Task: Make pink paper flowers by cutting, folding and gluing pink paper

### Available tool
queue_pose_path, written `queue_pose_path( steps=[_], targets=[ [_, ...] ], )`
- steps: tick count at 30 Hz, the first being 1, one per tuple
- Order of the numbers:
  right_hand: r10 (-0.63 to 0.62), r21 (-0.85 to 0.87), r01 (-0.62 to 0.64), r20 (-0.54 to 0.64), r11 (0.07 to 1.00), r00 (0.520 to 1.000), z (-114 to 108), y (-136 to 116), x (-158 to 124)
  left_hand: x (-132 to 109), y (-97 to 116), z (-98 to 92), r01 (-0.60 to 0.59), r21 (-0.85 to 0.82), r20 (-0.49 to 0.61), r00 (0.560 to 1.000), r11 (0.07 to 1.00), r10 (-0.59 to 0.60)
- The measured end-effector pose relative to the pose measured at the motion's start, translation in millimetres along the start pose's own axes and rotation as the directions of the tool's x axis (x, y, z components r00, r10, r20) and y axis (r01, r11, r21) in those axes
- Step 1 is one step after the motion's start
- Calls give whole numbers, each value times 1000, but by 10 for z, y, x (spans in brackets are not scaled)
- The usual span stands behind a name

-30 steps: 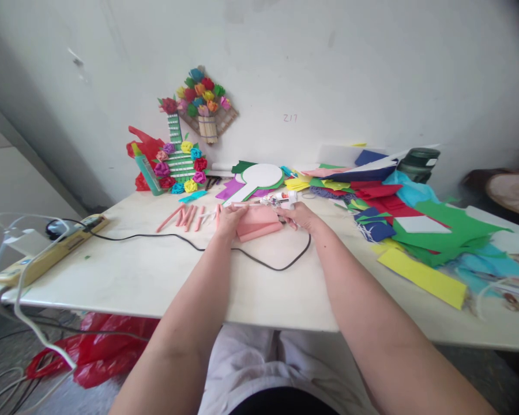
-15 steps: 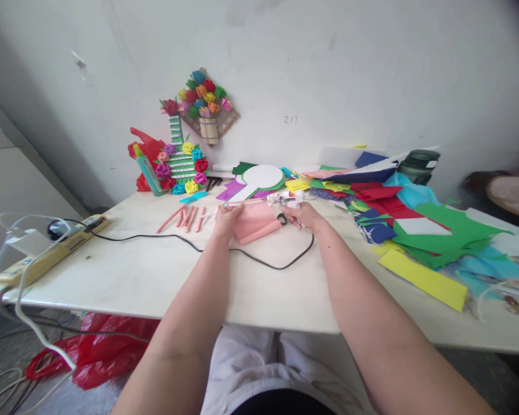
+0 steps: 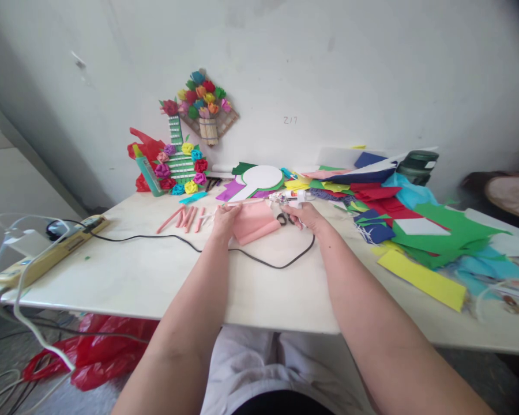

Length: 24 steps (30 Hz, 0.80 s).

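My left hand (image 3: 227,220) is closed on the left end of a thin pink strip at the top edge of a pink paper sheet (image 3: 255,223). At the sheet's right side, my right hand (image 3: 305,217) has its fingers bent together; what they hold is too small to make out. Black scissor handles (image 3: 282,219) lie between the sheet and my right fingers. Behind them is a white glue gun (image 3: 297,196). Several rolled pink paper sticks (image 3: 190,219) lie left of my left hand.
A black cable (image 3: 268,265) loops across the table (image 3: 125,276) in front of my hands. A yellow power strip (image 3: 43,253) is at the left. Coloured sheets (image 3: 441,230) pile up at the right; a flower-decorated guitar shape (image 3: 182,164) stands by the wall.
The fingers of my right hand have shifted slightly, and more of the black scissor handles shows beside them. My left hand is almost unmoved.
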State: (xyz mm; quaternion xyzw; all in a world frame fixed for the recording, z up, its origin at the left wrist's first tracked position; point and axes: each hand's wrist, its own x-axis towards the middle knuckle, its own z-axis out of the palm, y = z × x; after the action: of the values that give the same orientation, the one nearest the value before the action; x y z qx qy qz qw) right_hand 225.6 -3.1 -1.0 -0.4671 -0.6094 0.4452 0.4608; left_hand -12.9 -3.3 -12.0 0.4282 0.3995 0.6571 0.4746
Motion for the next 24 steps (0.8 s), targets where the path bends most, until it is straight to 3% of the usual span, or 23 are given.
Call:
queue_pose_path(
  steps=[6, 14, 24],
  targets=[
    [20, 11, -20, -23, 1000, 1000, -1, -42, -28, 16, -17, -12, -32, -9, 27, 999, 999, 33],
    [-60, 54, 58, 32, 997, 998, 53, -116, -68, 24, -50, 0, -41, -11, 43, 998, 999, 41],
    [-23, 53, 20, 42, 998, 999, 1, -73, -44, -2, -8, 11, -46, -22, 75, 996, 999, 48]
  ],
)
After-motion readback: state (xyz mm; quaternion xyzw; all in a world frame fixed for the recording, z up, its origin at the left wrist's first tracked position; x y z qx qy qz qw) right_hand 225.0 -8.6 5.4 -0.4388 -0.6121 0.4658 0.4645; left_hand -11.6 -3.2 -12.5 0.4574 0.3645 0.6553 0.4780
